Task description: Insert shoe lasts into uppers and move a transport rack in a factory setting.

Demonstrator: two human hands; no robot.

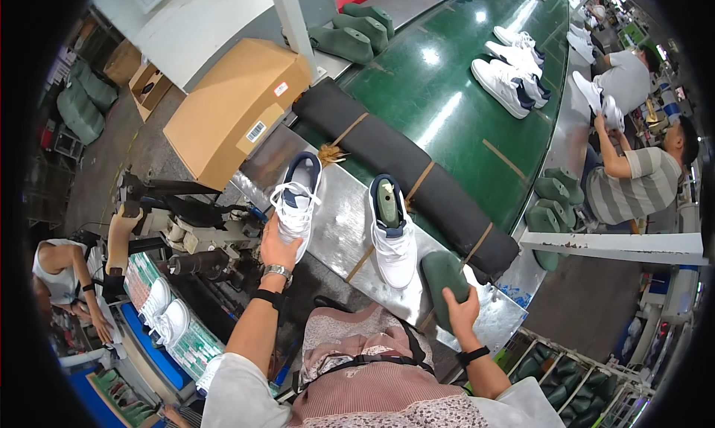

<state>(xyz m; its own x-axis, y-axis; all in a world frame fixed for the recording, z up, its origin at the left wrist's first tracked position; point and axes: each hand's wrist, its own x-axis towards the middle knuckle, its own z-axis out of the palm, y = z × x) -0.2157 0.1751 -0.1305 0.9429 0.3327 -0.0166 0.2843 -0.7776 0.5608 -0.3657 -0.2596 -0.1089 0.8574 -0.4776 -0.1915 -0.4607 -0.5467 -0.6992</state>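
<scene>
My left hand (279, 242) is closed around the toe end of a white sneaker (296, 205) with a dark blue lining and loose laces, its heel pointing away from me. On the right, my right hand (463, 309) grips a dark green shoe last (441, 279) over the metal ledge (335, 238). Between my hands a second white sneaker (395, 253) rests on the ledge, toe toward me. A green last (387, 205) sits inside that sneaker's opening.
A black roll (402, 171) tied with cords lies beyond the ledge, beside a green conveyor (447, 100) carrying white sneakers (506, 85). A cardboard box (234, 112) stands left. Lasts (551, 205) lie at right, near a seated co-worker (633, 179). A rack of lasts (566, 383) stands lower right.
</scene>
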